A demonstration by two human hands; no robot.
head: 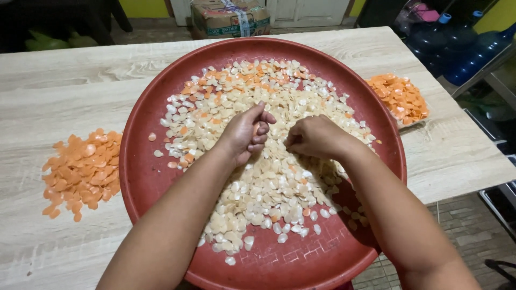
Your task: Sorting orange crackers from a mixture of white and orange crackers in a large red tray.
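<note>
Single head-worn view, looking steeply down and forward from close above the counter [64, 70]. Round red tray [145, 177] filling the frame's centre, both forearms entering from the bottom edge. Floor and doorway glimpsed along the top edge.

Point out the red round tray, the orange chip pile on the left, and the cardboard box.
red round tray [141, 177], head view, bare left rim
left orange chip pile [80, 169], head view, pile's middle
cardboard box [215, 21], head view, front face

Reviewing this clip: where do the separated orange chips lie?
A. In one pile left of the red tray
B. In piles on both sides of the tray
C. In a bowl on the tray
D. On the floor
B: one orange pile lies on the table left of the red tray, another orange pile to its right.
</note>
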